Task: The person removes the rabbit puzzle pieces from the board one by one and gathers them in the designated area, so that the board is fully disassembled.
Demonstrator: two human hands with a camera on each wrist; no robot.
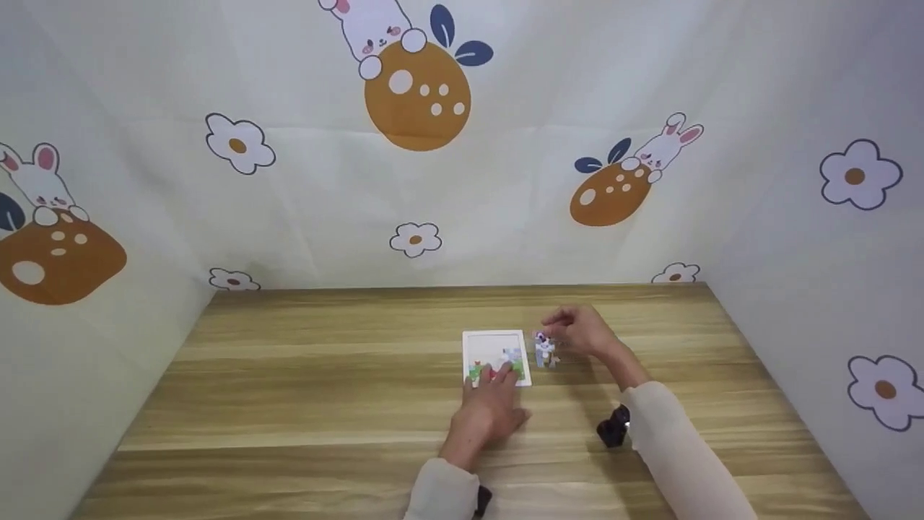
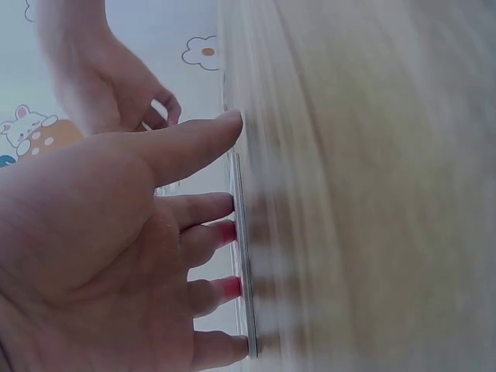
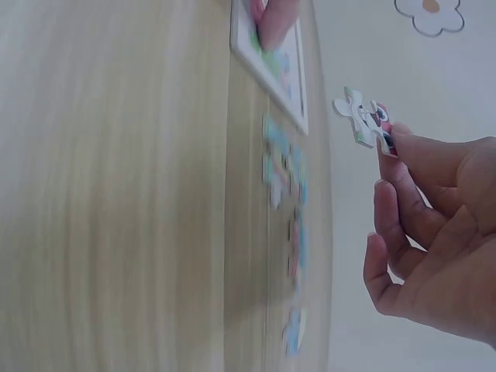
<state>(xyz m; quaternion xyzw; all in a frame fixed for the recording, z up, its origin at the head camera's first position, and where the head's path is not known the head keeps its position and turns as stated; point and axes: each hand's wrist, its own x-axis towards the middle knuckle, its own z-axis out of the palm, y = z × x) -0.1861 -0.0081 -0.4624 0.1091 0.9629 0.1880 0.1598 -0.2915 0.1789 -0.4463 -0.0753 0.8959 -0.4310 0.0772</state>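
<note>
Printed cloth point(image 1: 505, 195) backs the table point(image 1: 303, 361); left hand point(image 1: 491, 408) overlaps puzzle tray point(image 1: 487, 347).

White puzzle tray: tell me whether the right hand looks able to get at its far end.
Probably yes: the right hand, pinching a puzzle piece, is beside the tray, and the left hand covers only its near part, leaving the far end free.

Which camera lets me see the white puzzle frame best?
The head view: it looks down on the white puzzle frame and shows most of it, though the left hand covers part. The left wrist view shows it edge-on, a thin strip by the fingers. The right wrist view shows only part, cut off at the top.
</note>
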